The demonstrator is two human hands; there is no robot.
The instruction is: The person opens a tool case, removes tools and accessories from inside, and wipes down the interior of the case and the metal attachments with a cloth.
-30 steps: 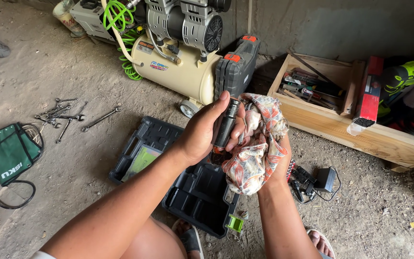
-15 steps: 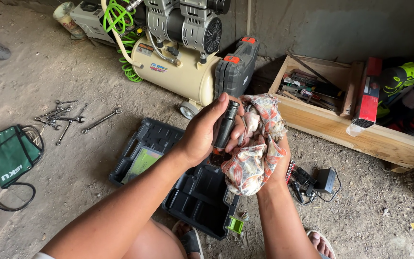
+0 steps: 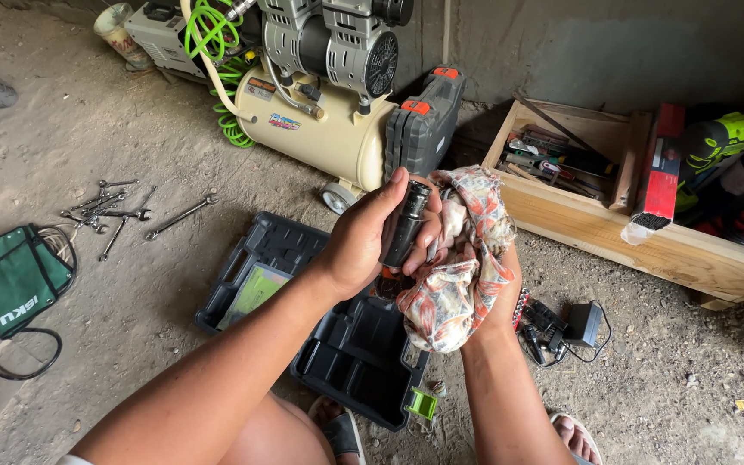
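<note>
While the black cylindrical metal tool (image 3: 405, 224) is held upright at frame centre, it is gripped by the left hand (image 3: 363, 237), fingers wrapped round its barrel and thumb along the far side. Its right side is pressed against the patterned orange-and-white cloth rag (image 3: 462, 258), which is bunched in the right hand (image 3: 497, 297); that hand is clenched on the rag from below, mostly covered by it. Tool and rag are touching.

Directly beneath the hands, toward 7 o'clock, an open black moulded plastic tool case (image 3: 337, 336) is lying on the dirt floor (image 3: 131, 112), a green latch at its near edge. At 12 o'clock a cream-tanked air compressor (image 3: 320, 112) with coiled green hose is seen, a closed dark grey case with orange latches (image 3: 424, 120) leaned against it. At 2 o'clock a wooden crate holding assorted hand tools (image 3: 596, 207) is placed. At 4 o'clock, near the right wrist, a black charger with cable (image 3: 583, 325) is lying. At 9 o'clock loose steel spanners (image 3: 122, 207) are scattered, with a green fabric pouch (image 3: 17, 275) on a coil of black cable further left.
</note>
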